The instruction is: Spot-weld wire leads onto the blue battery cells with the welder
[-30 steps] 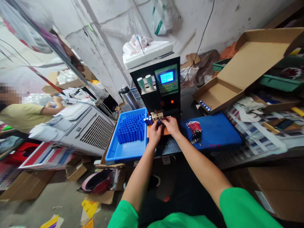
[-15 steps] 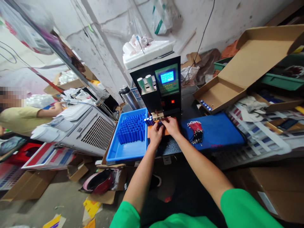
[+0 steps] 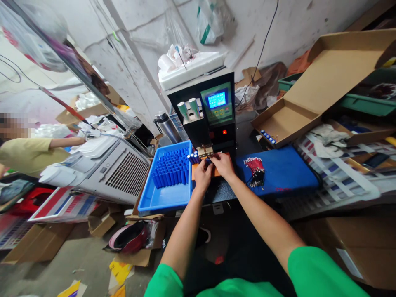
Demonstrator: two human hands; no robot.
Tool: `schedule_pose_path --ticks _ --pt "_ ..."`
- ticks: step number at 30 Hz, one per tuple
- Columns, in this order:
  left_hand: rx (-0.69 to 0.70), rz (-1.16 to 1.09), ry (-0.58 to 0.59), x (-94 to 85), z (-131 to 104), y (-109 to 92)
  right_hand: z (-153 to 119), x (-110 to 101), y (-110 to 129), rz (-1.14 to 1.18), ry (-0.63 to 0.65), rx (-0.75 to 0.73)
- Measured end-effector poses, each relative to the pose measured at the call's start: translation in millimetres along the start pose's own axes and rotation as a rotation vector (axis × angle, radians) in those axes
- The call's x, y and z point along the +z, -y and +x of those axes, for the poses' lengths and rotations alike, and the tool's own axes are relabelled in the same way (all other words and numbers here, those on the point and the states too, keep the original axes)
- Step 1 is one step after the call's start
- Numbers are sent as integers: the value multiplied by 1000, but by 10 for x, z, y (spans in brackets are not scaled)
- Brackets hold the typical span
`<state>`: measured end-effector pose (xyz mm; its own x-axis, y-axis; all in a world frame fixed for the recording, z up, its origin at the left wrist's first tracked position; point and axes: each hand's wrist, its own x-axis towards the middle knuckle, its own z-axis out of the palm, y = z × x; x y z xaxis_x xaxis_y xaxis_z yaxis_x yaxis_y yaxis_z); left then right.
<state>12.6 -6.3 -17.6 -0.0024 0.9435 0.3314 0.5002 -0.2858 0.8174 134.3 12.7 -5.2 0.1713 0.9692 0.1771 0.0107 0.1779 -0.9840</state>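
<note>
My left hand [image 3: 203, 176] is closed on a dark blue cylindrical battery cell [image 3: 208, 161], mostly covered by the fingers, below the copper-coloured electrode tips of a black spot welder [image 3: 192, 134]. Close beside it, my right hand [image 3: 224, 166] has its fingers pinched at the same spot; whatever they grip is too small or hidden to tell. Both hands are over an orange board [image 3: 216, 172]. Just left of the electrodes a few blue cells [image 3: 194, 157] stand together. More cells fill part of a blue tray [image 3: 147, 202] to the left.
On a blue pad [image 3: 287, 169] at right lies a bundle of red and black wires [image 3: 255, 170]. Behind it sits an open cardboard box [image 3: 297, 123]. A steel flask [image 3: 168, 128] stands behind the tray. At far left, a person [image 3: 27, 152] works beyond a grey air cooler [image 3: 114, 169].
My hands stay almost in place at the welder. The co-worker's arm at far left has stretched out further. The view has shifted very slightly.
</note>
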Motion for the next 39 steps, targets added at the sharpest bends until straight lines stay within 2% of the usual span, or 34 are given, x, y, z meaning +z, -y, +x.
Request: schedule_pose_path --ticks 10,19,39 --pt "4 0 16 -9 17 41 -1 0 -27 2 16 -4" --pt "21 -38 4 4 -7 -25 -13 -67 -165 149 43 -26" --pt "45 -37 14 -41 -43 -71 -111 -128 -78 186 114 -13"
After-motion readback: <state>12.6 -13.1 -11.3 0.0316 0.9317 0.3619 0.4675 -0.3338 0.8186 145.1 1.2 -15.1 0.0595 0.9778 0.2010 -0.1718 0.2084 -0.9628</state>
